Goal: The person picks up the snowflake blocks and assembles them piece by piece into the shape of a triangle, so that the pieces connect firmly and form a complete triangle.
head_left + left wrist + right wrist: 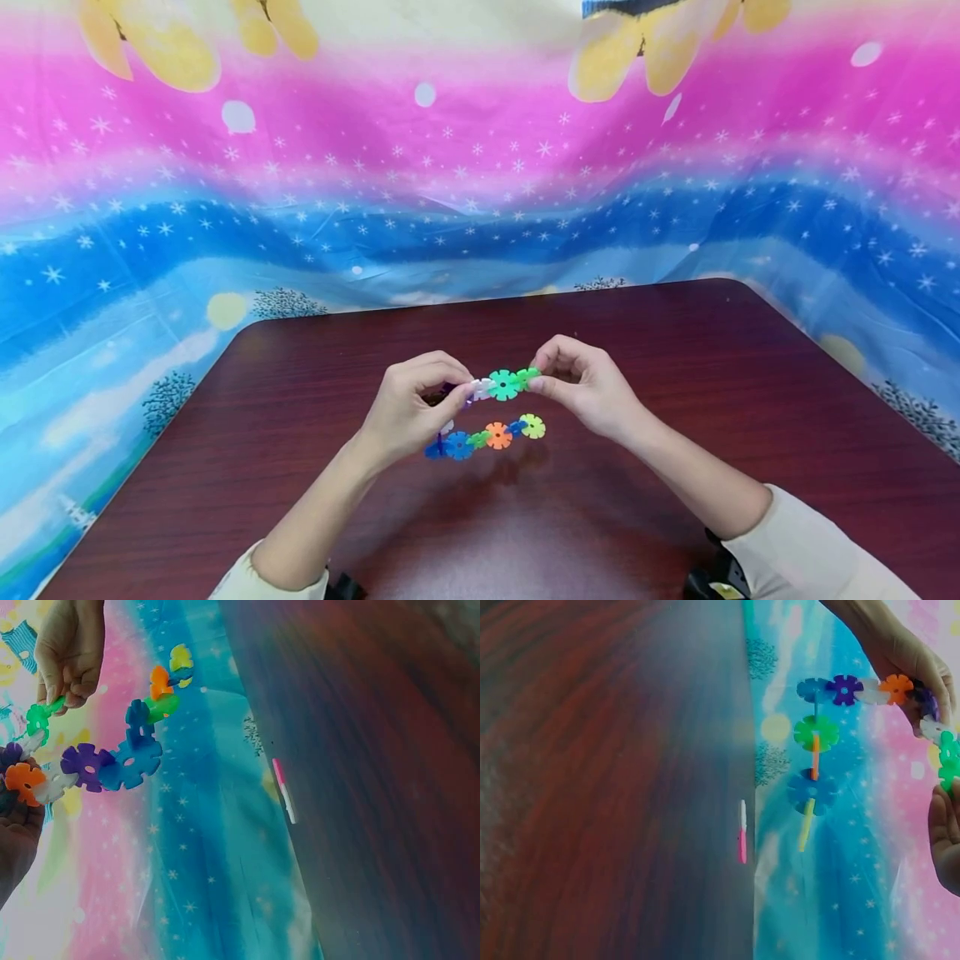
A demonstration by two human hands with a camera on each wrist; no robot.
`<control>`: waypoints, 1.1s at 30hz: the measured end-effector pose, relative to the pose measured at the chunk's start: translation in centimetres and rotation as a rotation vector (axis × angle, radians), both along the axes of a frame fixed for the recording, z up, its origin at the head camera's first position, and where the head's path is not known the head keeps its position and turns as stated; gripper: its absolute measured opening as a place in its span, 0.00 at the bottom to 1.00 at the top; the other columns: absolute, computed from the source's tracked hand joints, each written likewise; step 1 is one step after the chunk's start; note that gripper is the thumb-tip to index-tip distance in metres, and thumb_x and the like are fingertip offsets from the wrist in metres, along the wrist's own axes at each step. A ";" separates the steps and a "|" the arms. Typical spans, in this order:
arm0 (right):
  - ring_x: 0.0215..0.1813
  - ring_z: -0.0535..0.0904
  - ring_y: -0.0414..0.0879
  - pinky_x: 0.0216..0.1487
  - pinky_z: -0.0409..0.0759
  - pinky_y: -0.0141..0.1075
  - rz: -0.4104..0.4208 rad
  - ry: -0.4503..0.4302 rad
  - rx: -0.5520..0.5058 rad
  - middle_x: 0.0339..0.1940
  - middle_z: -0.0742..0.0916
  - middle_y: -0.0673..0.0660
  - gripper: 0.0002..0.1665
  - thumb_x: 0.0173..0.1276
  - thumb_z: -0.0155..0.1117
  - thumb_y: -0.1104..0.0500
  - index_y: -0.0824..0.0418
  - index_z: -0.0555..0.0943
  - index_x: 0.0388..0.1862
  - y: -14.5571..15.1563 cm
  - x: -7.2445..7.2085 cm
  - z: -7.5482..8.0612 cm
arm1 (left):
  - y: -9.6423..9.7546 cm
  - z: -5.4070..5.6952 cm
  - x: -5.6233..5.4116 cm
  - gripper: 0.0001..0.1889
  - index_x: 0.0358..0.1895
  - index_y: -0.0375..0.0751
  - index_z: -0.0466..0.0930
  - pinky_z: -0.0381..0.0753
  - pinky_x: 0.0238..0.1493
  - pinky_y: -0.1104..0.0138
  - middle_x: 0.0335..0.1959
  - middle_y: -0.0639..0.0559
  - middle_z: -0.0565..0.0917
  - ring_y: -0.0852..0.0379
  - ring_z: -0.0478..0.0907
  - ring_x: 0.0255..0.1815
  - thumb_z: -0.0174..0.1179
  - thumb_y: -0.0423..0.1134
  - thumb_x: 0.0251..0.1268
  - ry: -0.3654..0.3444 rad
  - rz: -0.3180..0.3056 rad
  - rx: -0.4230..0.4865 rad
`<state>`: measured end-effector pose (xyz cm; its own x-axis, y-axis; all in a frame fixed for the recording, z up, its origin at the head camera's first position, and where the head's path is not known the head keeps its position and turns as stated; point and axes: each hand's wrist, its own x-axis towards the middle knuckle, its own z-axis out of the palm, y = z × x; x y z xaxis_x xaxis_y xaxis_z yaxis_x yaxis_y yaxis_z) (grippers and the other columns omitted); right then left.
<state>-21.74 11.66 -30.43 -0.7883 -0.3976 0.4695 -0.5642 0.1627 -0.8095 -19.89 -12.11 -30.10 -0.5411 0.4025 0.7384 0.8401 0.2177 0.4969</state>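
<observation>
Both hands hold up a curved chain of slotted plastic flower discs over the table. My left hand (412, 402) pinches it between thumb and fingers, beside a white disc (481, 389). A teal-green disc (511, 389) spans the gap between the hands. My right hand (592, 387) pinches the bright green disc (527, 378) at that end. The rest of the chain hangs in a loop below: a blue disc (453, 451), an orange disc (491, 439) and, at the free end, a yellow-green disc (539, 428). In the left wrist view a purple disc (78, 762) shows, partly overlapped by its neighbours.
The dark red-brown wooden table (570, 533) has a patterned pink and blue cloth (450, 158) hanging behind and around it. Near the table edge in the wrist views is a narrow pink-and-white thing (742, 838). Dark wrist straps (716, 579) show by the sleeves.
</observation>
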 end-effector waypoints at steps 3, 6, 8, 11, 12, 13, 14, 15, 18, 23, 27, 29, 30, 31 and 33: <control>0.31 0.77 0.47 0.32 0.76 0.34 0.003 -0.001 0.032 0.30 0.81 0.55 0.08 0.57 0.66 0.70 0.61 0.76 0.31 0.3 0.0 0.2 | 0.2 0.1 0.0 0.04 0.30 0.38 0.83 0.76 0.22 0.72 0.30 0.52 0.80 0.61 0.73 0.26 0.63 0.26 0.54 -0.021 -0.011 -0.010; 0.32 0.77 0.47 0.33 0.76 0.34 0.014 -0.006 0.054 0.30 0.81 0.54 0.07 0.59 0.64 0.70 0.61 0.76 0.31 0.5 0.0 0.5 | 0.3 0.1 -0.1 0.03 0.30 0.38 0.83 0.77 0.23 0.71 0.31 0.52 0.80 0.60 0.73 0.27 0.63 0.26 0.55 -0.032 -0.012 -0.025; 0.33 0.77 0.47 0.34 0.76 0.34 0.026 -0.011 0.070 0.31 0.81 0.54 0.07 0.60 0.64 0.69 0.61 0.75 0.32 0.6 0.0 0.7 | 0.3 0.1 -0.1 0.03 0.31 0.38 0.82 0.75 0.22 0.71 0.31 0.53 0.80 0.61 0.72 0.26 0.63 0.26 0.54 -0.029 -0.003 -0.036; 0.34 0.77 0.47 0.35 0.76 0.35 0.027 -0.018 0.092 0.32 0.81 0.54 0.07 0.61 0.63 0.69 0.61 0.75 0.33 0.6 0.0 1.0 | 0.2 0.0 -0.2 0.03 0.32 0.39 0.81 0.74 0.22 0.71 0.32 0.53 0.79 0.61 0.70 0.27 0.63 0.27 0.55 -0.012 0.014 -0.066; 0.34 0.77 0.47 0.35 0.76 0.35 0.026 -0.022 0.096 0.32 0.80 0.54 0.07 0.61 0.63 0.68 0.61 0.75 0.33 0.6 0.0 1.0 | 0.2 0.0 -0.2 0.03 0.32 0.39 0.81 0.75 0.23 0.71 0.33 0.54 0.79 0.61 0.71 0.28 0.63 0.28 0.55 -0.006 0.020 -0.074; 0.33 0.77 0.48 0.34 0.76 0.35 0.029 -0.023 0.099 0.32 0.80 0.54 0.06 0.61 0.63 0.68 0.61 0.75 0.33 0.6 0.0 1.0 | 0.3 0.0 -0.3 0.04 0.33 0.39 0.81 0.76 0.25 0.71 0.33 0.54 0.80 0.61 0.72 0.30 0.64 0.28 0.55 0.003 0.027 -0.085; 0.33 0.77 0.48 0.34 0.76 0.35 0.031 -0.025 0.102 0.32 0.80 0.54 0.06 0.61 0.63 0.68 0.61 0.75 0.33 0.6 -0.1 0.9 | 0.3 0.0 -0.3 0.04 0.33 0.39 0.81 0.78 0.27 0.70 0.34 0.54 0.80 0.61 0.74 0.32 0.64 0.29 0.55 0.011 0.036 -0.093; 0.33 0.77 0.48 0.34 0.76 0.35 0.030 -0.026 0.106 0.31 0.80 0.54 0.06 0.61 0.63 0.68 0.60 0.75 0.33 0.5 -0.1 0.9 | 0.4 0.0 -0.3 0.04 0.34 0.38 0.81 0.78 0.29 0.70 0.35 0.54 0.80 0.60 0.75 0.34 0.64 0.29 0.55 0.018 0.046 -0.103; 0.31 0.77 0.48 0.33 0.76 0.35 0.040 -0.030 0.108 0.30 0.80 0.54 0.06 0.61 0.63 0.68 0.60 0.75 0.33 0.3 -0.2 0.6 | 0.8 0.0 -0.3 0.07 0.37 0.36 0.82 0.78 0.32 0.72 0.38 0.52 0.81 0.60 0.76 0.41 0.65 0.29 0.53 0.057 0.086 -0.145; 0.31 0.77 0.51 0.32 0.77 0.35 0.063 -0.044 0.103 0.29 0.80 0.54 0.06 0.61 0.63 0.68 0.60 0.75 0.33 -0.2 -0.1 0.2 | 1.4 0.3 -0.1 0.11 0.40 0.35 0.82 0.78 0.39 0.73 0.40 0.51 0.81 0.61 0.76 0.44 0.68 0.31 0.51 0.099 0.136 -0.221; 0.30 0.76 0.55 0.31 0.76 0.35 0.086 -0.053 0.097 0.28 0.80 0.54 0.06 0.62 0.62 0.69 0.60 0.75 0.33 -0.6 0.0 0.0 | 1.7 0.4 -0.3 0.12 0.39 0.38 0.82 0.77 0.42 0.74 0.37 0.54 0.81 0.63 0.76 0.42 0.69 0.32 0.49 0.060 0.119 -0.253; 0.31 0.76 0.57 0.30 0.75 0.35 0.095 -0.057 0.096 0.28 0.80 0.54 0.06 0.62 0.61 0.69 0.60 0.75 0.33 -0.8 0.0 0.0 | 1.8 0.4 -0.3 0.10 0.38 0.39 0.83 0.77 0.41 0.74 0.36 0.55 0.81 0.64 0.76 0.40 0.69 0.32 0.50 0.033 0.102 -0.259; 0.31 0.75 0.58 0.29 0.75 0.34 0.098 -0.059 0.095 0.28 0.80 0.54 0.06 0.62 0.61 0.69 0.60 0.75 0.33 -0.9 0.0 0.0 | 1.9 0.4 -0.4 0.10 0.38 0.39 0.83 0.77 0.40 0.73 0.35 0.56 0.80 0.65 0.76 0.39 0.68 0.32 0.51 0.021 0.093 -0.260; 0.31 0.75 0.59 0.29 0.75 0.34 0.100 -0.061 0.095 0.28 0.80 0.54 0.06 0.62 0.61 0.69 0.60 0.75 0.33 -0.9 0.0 -0.1 | 1.9 0.3 -0.4 0.09 0.37 0.39 0.83 0.78 0.40 0.73 0.35 0.56 0.80 0.65 0.76 0.38 0.68 0.32 0.51 0.012 0.083 -0.258; 0.31 0.75 0.59 0.29 0.75 0.34 0.103 -0.065 0.097 0.28 0.80 0.54 0.05 0.63 0.61 0.68 0.60 0.75 0.33 -1.1 0.0 -0.1 | 2.0 0.2 -0.5 0.08 0.36 0.39 0.83 0.79 0.39 0.71 0.34 0.56 0.80 0.66 0.76 0.37 0.67 0.31 0.52 0.001 0.070 -0.249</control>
<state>-21.73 10.61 -30.53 -0.7688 -0.5186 0.3741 -0.5285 0.1859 -0.8283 -20.35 -10.12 -29.90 -0.5737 0.5335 0.6215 0.8188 0.3911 0.4202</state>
